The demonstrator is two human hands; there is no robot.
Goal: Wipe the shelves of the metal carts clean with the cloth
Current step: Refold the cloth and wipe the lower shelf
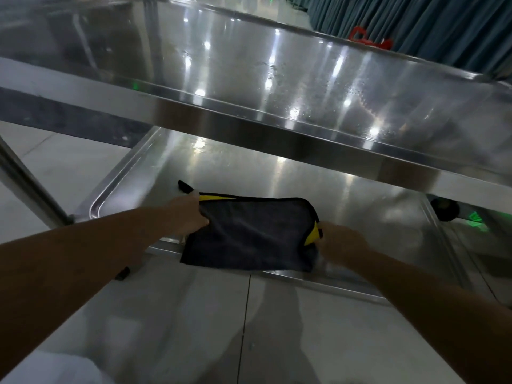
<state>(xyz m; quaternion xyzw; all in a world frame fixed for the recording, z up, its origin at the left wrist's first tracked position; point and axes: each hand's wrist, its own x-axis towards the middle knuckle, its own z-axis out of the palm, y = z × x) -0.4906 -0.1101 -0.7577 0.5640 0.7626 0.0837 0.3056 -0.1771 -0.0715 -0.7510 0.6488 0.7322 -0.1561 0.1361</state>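
Forearms: 2 bare arms reach forward from the bottom edge over a pale tiled floor (pixel 171 322).
Left hand: left hand (pixel 188 214) pinches the cloth's upper left corner.
Right hand: right hand (pixel 342 239) grasps the cloth's right edge at a yellow-trimmed corner.
Cloth: dark cloth (pixel 249 236) with yellow edging, spread between both hands on the lower shelf (pixel 346 195) of a metal cart, its near part hanging over the shelf's front rim.
Upper shelf: upper shelf (pixel 277 87) gleams with reflected ceiling lights and scattered droplets.
Background: teal curtain (pixel 432 20) and a red object (pixel 368 40) beyond the cart; a dark caster wheel (pixel 446 210) at right.
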